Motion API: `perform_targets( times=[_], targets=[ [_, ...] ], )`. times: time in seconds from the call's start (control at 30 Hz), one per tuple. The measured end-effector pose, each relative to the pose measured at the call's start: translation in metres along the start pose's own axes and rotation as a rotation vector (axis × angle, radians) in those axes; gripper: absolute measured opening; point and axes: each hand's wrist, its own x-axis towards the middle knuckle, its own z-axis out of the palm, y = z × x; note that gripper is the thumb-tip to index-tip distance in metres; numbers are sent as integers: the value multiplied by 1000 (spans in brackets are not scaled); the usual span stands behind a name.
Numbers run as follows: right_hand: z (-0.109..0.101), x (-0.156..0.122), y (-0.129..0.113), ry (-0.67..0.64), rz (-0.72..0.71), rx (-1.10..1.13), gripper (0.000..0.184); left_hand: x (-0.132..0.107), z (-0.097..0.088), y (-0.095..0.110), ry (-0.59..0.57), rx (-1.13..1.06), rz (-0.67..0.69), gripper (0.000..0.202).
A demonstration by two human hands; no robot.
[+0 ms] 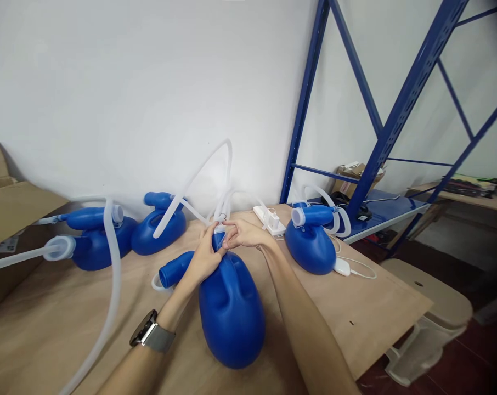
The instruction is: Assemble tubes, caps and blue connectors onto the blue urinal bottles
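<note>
A blue plastic urinal bottle [232, 323] lies on the wooden table, its neck pointing away from me. My left hand [207, 253] wraps the left side of the neck, thumb on top. From the right, my right hand [243, 235] closes its fingers at the same neck, beside a whitish cap [220, 226] that is partly hidden. Both thumbs nearly meet on the neck. A pale flexible tube [230, 159] rises behind the cap and loops against the wall. Left of the bottle lies a loose blue cylindrical piece [175, 270].
More blue bottles with tubes stand at left [92, 249], centre left [160, 233] and right [310, 247]. A power strip [270, 220] sits behind my right hand. Farther right are a blue metal rack [390, 126] and a beige stool [429, 291]; an open cardboard box [22, 214] stands far left.
</note>
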Motion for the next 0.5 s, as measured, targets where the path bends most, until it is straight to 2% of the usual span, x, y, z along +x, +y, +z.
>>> perform_targets(
  times=[0.23, 0.5],
  targets=[
    [5, -4, -7, 20, 35, -80, 94, -1, -2, -2, 15, -112, -2, 79],
    [7, -11, -16, 23, 61, -135, 86, -2, -8, -1, -91, -339, -107, 88]
  ],
)
